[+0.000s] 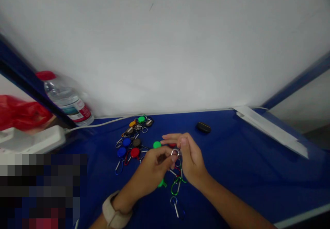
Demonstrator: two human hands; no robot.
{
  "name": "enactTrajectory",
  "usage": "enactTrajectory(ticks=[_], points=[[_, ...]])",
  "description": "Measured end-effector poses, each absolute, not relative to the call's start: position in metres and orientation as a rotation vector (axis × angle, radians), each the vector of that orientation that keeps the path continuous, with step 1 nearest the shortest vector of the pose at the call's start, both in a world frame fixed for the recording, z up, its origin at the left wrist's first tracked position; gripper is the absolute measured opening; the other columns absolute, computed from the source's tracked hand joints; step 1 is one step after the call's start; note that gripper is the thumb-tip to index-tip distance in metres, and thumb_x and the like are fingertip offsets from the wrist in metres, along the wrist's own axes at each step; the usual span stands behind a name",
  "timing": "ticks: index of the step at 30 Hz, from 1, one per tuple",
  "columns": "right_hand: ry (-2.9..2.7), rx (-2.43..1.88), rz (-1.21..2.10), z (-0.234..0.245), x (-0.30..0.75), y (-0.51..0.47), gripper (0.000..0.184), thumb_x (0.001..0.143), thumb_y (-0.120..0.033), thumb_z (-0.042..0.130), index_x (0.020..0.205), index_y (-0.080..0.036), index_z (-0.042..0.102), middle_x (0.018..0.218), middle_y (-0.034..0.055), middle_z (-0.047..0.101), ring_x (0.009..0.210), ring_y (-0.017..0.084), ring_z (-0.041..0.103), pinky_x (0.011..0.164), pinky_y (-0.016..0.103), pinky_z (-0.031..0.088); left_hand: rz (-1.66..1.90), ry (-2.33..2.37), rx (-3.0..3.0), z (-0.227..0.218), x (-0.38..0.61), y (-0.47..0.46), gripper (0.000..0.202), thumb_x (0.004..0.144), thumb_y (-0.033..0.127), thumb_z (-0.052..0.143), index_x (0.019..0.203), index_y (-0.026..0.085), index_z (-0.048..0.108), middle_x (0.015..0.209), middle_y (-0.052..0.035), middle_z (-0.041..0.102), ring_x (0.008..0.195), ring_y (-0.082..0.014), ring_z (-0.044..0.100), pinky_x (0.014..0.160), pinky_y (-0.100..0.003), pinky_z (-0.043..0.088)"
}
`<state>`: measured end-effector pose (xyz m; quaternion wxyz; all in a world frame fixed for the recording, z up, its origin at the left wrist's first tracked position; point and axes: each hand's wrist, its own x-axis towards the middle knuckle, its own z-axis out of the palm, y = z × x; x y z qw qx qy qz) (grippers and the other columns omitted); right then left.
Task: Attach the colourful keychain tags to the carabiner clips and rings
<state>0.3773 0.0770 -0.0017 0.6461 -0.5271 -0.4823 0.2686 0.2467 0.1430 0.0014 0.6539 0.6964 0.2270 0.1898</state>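
A small silver split ring (175, 151) is pinched between the thumb and fingers of my left hand (152, 165). My right hand (190, 156) is right beside it, thumb pressed toward the bent fingers; whatever they hold is hidden. Below the hands hang or lie a green carabiner (176, 187) and red clip parts, partly covered. Closer to me on the table lies another ring with a clip (174, 205). A green badge reel (157, 144) shows just behind my left hand, and another green piece (162, 183) is under its wrist side.
Several coloured badge reels with carabiners, among them a red reel (134, 152) and a blue reel (121, 152), are spread left on the blue table (232, 174). A black object (203, 127), white papers (273, 129), a water bottle (69, 100) and a power strip (48, 139) surround them.
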Motion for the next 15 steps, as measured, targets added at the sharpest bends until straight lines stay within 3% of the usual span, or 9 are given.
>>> enactTrajectory(ticks=[2,6,9,12,15], points=[[-1.243,-1.363,0.364,-0.007,0.38,0.076,0.038,0.109,-0.044,0.031,0.106,-0.02,0.06,0.107,0.0104,0.074,0.084,0.017,0.073,0.075,0.031,0.057,0.446,0.473,1.498,0.006,0.244,0.147,0.035,0.094,0.047,0.063,0.078,0.016,0.062,0.071,-0.0003,0.059,0.068,-0.0137,0.054,0.069,-0.028,0.044],[-1.319,-1.559,0.208,-0.013,0.386,0.08,0.038,0.109,-0.044,0.03,0.095,-0.02,0.056,0.073,0.0036,0.067,0.062,0.015,0.065,0.061,0.027,0.049,0.45,0.469,1.414,0.009,0.242,0.149,0.038,0.09,0.053,0.067,0.083,0.016,0.061,0.072,0.0003,0.059,0.068,-0.0136,0.054,0.067,-0.027,0.045],[-1.227,-1.53,0.474,-0.014,0.385,0.084,0.043,0.107,-0.053,0.031,0.092,-0.02,0.055,0.063,-0.0009,0.058,0.055,0.014,0.058,0.053,0.025,0.044,0.413,0.464,1.391,0.007,0.242,0.148,0.039,0.09,0.054,0.068,0.084,0.016,0.061,0.073,-0.0002,0.06,0.069,-0.0136,0.055,0.067,-0.027,0.046],[-1.024,-1.351,0.805,-0.014,0.381,0.085,0.049,0.102,-0.065,0.037,0.099,-0.02,0.056,0.067,-0.0012,0.057,0.052,0.012,0.055,0.045,0.022,0.039,0.416,0.439,1.305,0.006,0.241,0.151,0.04,0.091,0.054,0.067,0.084,0.015,0.062,0.075,-0.0012,0.061,0.068,-0.0125,0.055,0.066,-0.026,0.045],[-1.027,-1.182,0.94,-0.014,0.376,0.082,0.051,0.1,-0.067,0.041,0.104,-0.019,0.058,0.069,-0.0008,0.058,0.052,0.011,0.055,0.046,0.022,0.039,0.462,0.416,1.221,0.008,0.239,0.153,0.04,0.091,0.052,0.068,0.081,0.014,0.063,0.075,-0.0012,0.06,0.067,-0.0109,0.054,0.064,-0.024,0.042]])
